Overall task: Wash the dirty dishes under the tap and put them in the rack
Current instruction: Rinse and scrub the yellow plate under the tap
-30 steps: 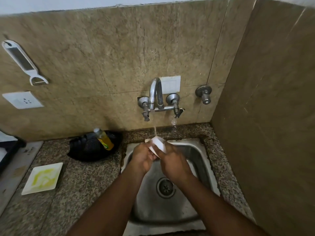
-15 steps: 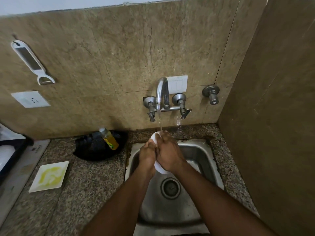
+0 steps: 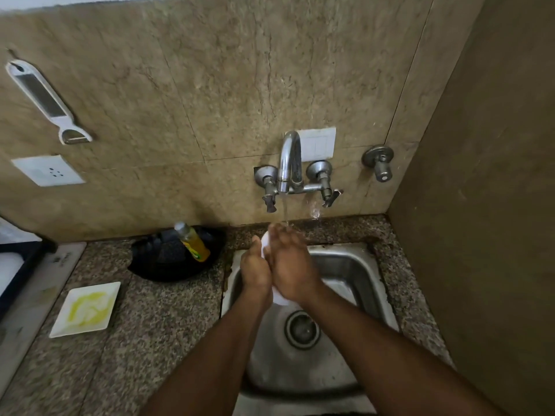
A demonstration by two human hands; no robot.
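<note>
A white dish [image 3: 265,242] stands on edge between my two hands over the steel sink [image 3: 354,265], under the running tap [image 3: 289,163]. My left hand [image 3: 255,273] holds its left side. My right hand [image 3: 290,265] lies flat over its right face with fingers stretched up into the water stream. Most of the dish is hidden by my hands; only its top edge and a bit of its lower edge show. A second white square plate [image 3: 85,309] smeared with yellow lies on the counter at the left.
A black bowl-like holder [image 3: 168,262] with a yellow liquid bottle [image 3: 193,243] sits left of the sink by the wall. A dark rack edge [image 3: 21,265] shows at the far left. A side wall stands close on the right. A peeler [image 3: 45,100] hangs on the wall.
The dish turned from tilted in my fingertips to standing on edge between my palms, and my right hand slid up over its face. The view shifted slightly.
</note>
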